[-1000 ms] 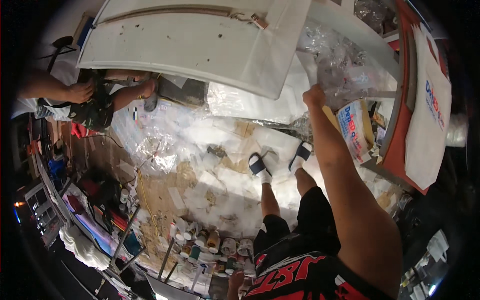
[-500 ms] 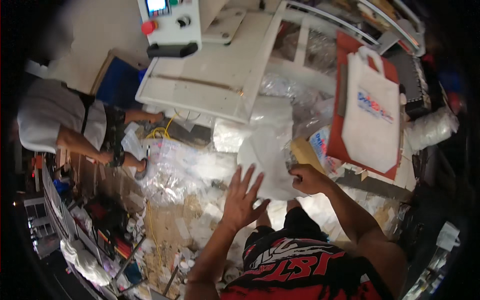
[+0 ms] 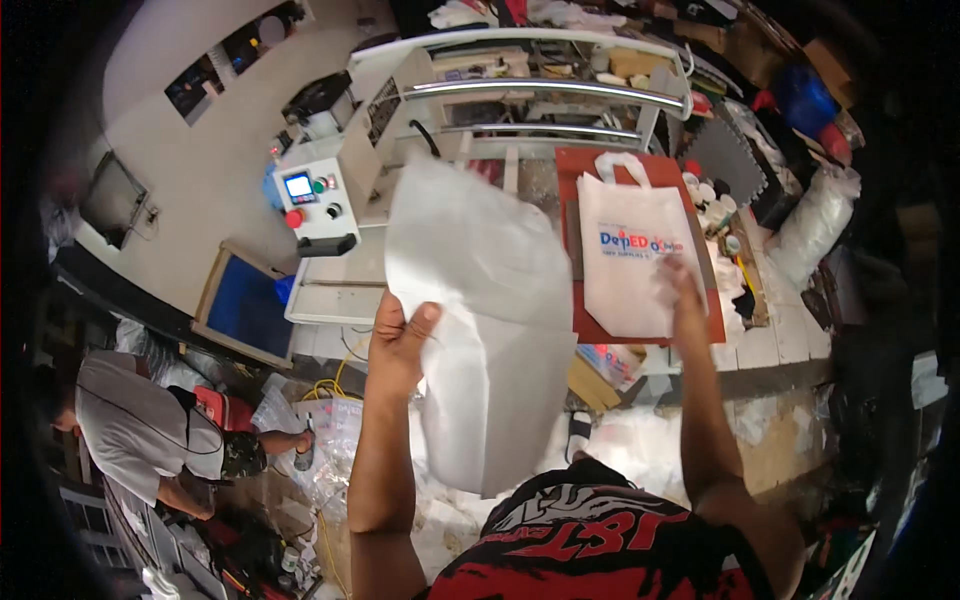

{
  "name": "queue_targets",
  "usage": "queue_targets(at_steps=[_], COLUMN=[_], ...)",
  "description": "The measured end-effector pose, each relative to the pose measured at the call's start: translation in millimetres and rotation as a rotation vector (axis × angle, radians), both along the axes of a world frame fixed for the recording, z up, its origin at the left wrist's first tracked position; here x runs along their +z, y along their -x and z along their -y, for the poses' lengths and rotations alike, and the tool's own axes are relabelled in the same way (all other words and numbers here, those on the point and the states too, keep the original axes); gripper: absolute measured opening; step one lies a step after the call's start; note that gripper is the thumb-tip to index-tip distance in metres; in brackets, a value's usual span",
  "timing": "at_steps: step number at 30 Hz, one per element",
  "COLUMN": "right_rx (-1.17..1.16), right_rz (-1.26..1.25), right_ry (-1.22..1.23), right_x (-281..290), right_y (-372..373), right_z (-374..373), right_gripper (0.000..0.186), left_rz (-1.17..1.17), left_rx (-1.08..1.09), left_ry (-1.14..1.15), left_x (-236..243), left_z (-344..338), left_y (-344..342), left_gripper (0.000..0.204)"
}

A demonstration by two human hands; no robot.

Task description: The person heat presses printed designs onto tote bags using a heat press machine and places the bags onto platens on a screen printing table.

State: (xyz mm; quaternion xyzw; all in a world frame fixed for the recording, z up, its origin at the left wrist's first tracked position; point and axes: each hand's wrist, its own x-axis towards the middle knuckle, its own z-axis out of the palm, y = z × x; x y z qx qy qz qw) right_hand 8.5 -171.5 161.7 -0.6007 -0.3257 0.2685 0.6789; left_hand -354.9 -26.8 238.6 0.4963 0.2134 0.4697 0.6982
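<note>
the left hand (image 3: 398, 345) holds a large white plastic bag (image 3: 480, 310) up in the air, fingers pinching its left edge with the thumb laid on the front; the bag hangs loose to the left of the red mat (image 3: 640, 250). the right hand (image 3: 683, 290) rests flat on a white tote bag (image 3: 625, 255) with a printed front, fingers pressed together on its lower right part; the tote lies on the red mat, handle away from the person. the mat sits on the white slatted surface (image 3: 780, 345). left of the mat stands a machine with a control box (image 3: 312, 205). far left of the mat, another person (image 3: 140, 430) crouches on the floor.
</note>
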Motion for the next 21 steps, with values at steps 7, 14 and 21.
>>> queue_targets(at_steps=[7, 14, 21], right_rx=[0.492, 1.102, 0.582], right_rz=[-0.157, 0.141, -0.084], right_ry=[-0.005, 0.319, 0.196], right_x=[-13, 37, 33], right_y=[100, 187, 152], right_z=[-62, -104, -92], right_gripper=[0.071, 0.068, 0.048], left_rz=[-0.044, -0.513, 0.079], left_rx=[0.0, -0.3, 0.047], left_ry=[0.146, -0.134, 0.238], left_x=[-19, 7, -97], left_z=[-2, 11, 60], left_y=[34, 124, 255], left_gripper=[0.04, 0.04, 0.064])
